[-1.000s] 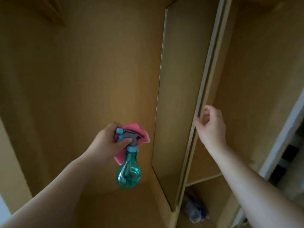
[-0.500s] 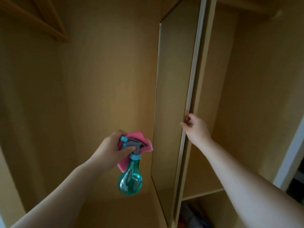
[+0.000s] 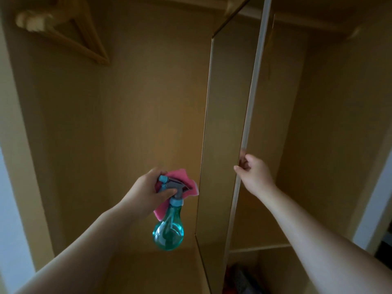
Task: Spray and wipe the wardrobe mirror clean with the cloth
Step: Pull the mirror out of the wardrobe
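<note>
A tall narrow mirror [image 3: 228,128] is fixed to the inner face of the open wardrobe door [image 3: 252,102], seen almost edge-on and reflecting the tan interior. My left hand [image 3: 146,194] holds a teal spray bottle [image 3: 168,228] by its grey trigger head, with a pink cloth [image 3: 182,183] bunched in the same grip, just left of the mirror's lower half. My right hand [image 3: 253,174] grips the door's outer edge at mid height, fingers curled round it.
Wooden hangers [image 3: 70,37] hang at the top left inside the wardrobe. A shelf [image 3: 261,248] crosses the right compartment low down, with dark items [image 3: 237,279] under it. A pale door frame [image 3: 373,198] stands at the far right.
The view has tilted upward, bringing the hangers in. The door has swung a little, its edge now nearer the middle, my right hand still on it. My left hand stays put.
</note>
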`<state>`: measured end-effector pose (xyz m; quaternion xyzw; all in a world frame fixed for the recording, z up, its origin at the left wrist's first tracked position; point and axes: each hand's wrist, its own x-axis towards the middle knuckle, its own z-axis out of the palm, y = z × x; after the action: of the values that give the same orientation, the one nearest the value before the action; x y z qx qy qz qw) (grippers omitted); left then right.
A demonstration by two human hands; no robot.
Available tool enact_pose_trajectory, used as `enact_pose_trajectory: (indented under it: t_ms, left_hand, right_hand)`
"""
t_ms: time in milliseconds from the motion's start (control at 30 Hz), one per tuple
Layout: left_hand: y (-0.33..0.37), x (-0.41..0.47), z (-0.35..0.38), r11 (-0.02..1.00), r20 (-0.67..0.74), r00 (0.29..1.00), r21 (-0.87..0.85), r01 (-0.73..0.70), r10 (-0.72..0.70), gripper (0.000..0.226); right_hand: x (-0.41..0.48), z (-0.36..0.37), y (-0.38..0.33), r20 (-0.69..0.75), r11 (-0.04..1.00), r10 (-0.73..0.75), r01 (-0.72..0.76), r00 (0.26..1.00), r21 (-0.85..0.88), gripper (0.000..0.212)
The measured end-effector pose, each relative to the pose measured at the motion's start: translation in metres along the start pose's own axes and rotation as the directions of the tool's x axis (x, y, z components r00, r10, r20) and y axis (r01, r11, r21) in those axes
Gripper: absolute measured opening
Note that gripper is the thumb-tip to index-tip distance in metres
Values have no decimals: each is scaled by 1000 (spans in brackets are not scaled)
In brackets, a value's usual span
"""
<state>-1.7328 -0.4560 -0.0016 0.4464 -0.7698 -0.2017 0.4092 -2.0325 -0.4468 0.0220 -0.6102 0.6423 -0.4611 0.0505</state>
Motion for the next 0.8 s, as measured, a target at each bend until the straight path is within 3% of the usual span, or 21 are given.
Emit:
enact_pose_trajectory:
  t_ms: [167, 367, 467, 667, 800]
  left_hand:
    - [24, -23, -9, 999, 41, 998, -13, -38, 39, 28]
    - [36, -59, -26, 999, 86, 995, -24, -40, 42, 24]
    - [42, -70, -34, 999, 96, 994, -15, -48, 50, 25]
    - [54, -73, -33, 995, 129, 988, -64, -83, 91, 24]
    - [62, -68, -24, 995, 134, 987, -45, -85, 90, 25]
  right_hand:
    - [-39, -18, -17, 6, 998, 51, -50, 999, -24, 26]
    - [-74, -34, -32, -33, 995, 76, -78, 997, -65, 4]
    - [-91, -46, -36, -44, 994, 78, -81, 996, -69, 5]
    - [-107, -74, -26, -53, 981, 154, -159, 987, -109, 32]
    - [-96, -88, -8, -62, 971, 213, -219, 975, -101, 39]
